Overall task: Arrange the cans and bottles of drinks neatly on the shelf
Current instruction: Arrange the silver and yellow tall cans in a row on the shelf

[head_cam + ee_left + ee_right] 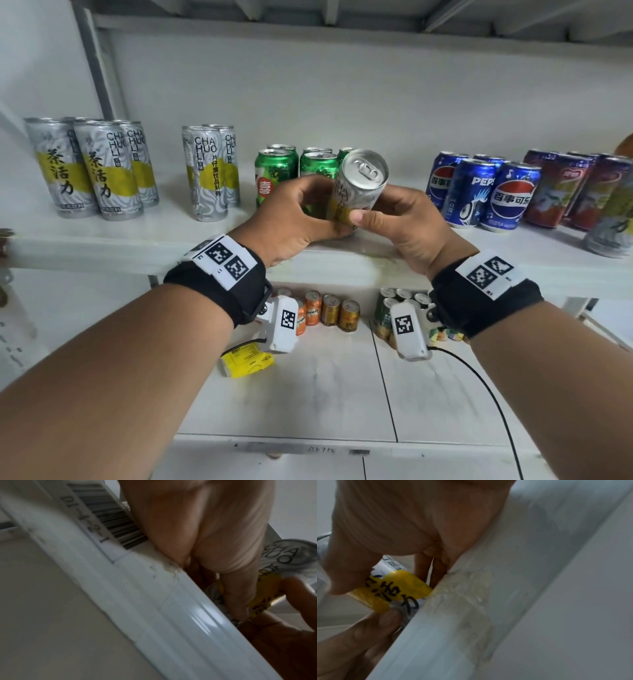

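Above the front edge of the white shelf (102,243), the silver-and-yellow can (359,188) sits between both hands, tilted with its top toward the camera. Left hand (291,219) fingers curl round its left side; right hand (404,222) wraps the right side, thumb (363,216) pressed on the yellow band. Green cans (275,174) stand just behind.

A bare, brushed metal top is shown on the grey-and-yellow tea can (359,185), with a smooth printed wall below. A glossy metallic sheen is seen on the Pepsi cans (493,195). The shelf (137,236) is coated in smooth white paint, scuffed and stained at its front lip. Matt black cloth forms the wristbands (219,291).
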Demonstrator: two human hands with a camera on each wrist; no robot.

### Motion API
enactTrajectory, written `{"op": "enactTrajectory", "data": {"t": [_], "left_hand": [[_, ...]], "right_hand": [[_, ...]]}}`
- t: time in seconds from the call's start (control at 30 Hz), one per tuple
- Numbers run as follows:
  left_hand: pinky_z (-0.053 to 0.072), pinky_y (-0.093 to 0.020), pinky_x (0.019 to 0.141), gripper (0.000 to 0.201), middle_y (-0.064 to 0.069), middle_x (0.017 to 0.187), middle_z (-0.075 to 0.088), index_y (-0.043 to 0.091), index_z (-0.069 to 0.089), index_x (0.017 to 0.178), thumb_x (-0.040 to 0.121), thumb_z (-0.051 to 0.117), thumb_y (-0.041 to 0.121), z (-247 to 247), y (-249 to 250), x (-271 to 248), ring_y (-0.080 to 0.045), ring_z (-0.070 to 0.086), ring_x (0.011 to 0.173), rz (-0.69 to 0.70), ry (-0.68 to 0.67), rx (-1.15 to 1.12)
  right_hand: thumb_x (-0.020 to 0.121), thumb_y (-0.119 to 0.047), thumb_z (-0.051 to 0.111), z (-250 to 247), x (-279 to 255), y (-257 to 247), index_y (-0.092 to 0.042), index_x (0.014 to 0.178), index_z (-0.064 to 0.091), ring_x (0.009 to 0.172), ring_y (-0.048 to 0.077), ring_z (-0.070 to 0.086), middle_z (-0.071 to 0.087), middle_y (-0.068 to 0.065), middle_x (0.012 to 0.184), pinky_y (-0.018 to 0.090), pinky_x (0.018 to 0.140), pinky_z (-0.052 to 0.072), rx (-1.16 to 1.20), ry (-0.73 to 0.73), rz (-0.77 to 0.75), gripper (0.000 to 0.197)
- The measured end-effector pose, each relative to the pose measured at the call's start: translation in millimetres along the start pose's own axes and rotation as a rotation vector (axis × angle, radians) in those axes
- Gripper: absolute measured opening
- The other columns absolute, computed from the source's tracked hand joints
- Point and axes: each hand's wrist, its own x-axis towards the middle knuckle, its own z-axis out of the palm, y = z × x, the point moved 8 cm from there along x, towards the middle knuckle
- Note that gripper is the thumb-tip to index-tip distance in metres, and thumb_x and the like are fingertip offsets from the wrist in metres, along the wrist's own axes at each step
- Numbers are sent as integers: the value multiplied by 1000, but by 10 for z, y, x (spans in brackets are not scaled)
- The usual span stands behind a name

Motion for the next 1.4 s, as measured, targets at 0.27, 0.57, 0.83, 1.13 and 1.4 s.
{"op": "enactTrajectory", "data": {"t": [0.27,0.57,0.83,1.13,1.4], "left_hand": [[58,-48,107,73,3,126,76,21,69,131,67,102,15,3,-31,23,-17,69,122,-34,11,37],[58,-48,107,66,3,125,77,23,70,127,69,102,20,-6,-58,-4,-20,71,121,-30,-35,-40],[62,-27,89,43,5,110,81,15,73,118,81,92,19,66,-35,-5,-13,75,103,-12,-74,-74],[65,-42,93,56,-2,113,82,20,76,114,67,95,42,199,-50,1,-22,78,110,-80,-157,-101],[63,-44,98,63,-1,118,81,19,70,126,72,95,39,236,-69,2,-20,77,112,-127,-212,-90]], "right_hand": [[76,-15,90,32,-39,-53,-10,116,77,116,27,72,76,14,121,36,96,58,19,-61,-40,42],[81,-25,88,20,-36,-17,-20,115,78,119,28,70,76,10,123,40,100,57,41,-48,7,36],[103,-40,57,-79,-25,65,-6,126,64,98,37,73,75,20,112,49,82,62,194,95,158,42],[95,-38,71,-95,23,93,-8,114,73,96,29,73,78,13,107,42,83,60,142,119,131,35],[80,-24,86,-63,-1,57,-7,132,67,102,29,72,75,18,117,35,81,59,109,40,62,59]]}}
